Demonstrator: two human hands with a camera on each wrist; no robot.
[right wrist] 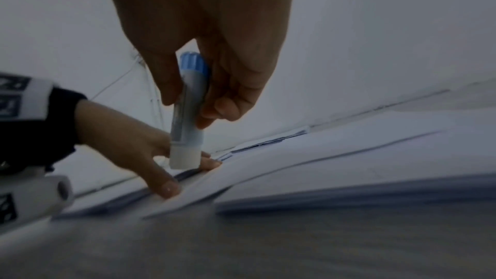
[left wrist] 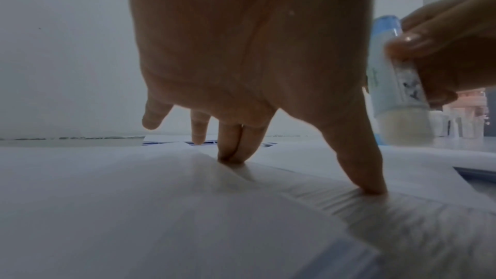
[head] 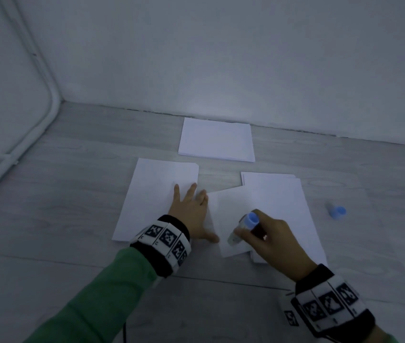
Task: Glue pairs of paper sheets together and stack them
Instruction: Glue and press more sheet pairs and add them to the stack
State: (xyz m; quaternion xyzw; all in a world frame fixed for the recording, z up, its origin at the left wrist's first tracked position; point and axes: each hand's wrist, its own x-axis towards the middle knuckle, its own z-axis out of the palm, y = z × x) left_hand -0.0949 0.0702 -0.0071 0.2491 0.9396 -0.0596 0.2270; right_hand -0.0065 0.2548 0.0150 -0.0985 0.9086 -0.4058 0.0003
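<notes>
My left hand [head: 194,211] lies flat with spread, straight fingers. They press the right edge of a single white sheet [head: 154,194], and the thumb [left wrist: 367,177] holds down a skewed loose sheet [head: 228,214]. That sheet lies partly over a paper stack [head: 285,206] on the right. My right hand [head: 273,237] grips an uncapped glue stick [head: 244,227] with its blue base up. The white tip of the glue stick [right wrist: 185,156] points down, just over the loose sheet beside the left thumb. Whether the tip touches the paper cannot be told.
A neat stack of paper [head: 216,141] lies at the back near the wall. The blue cap [head: 336,212] of the glue stick lies on the grey wood floor [head: 72,206] to the right of the right stack. A white pipe [head: 35,120] runs along the left wall.
</notes>
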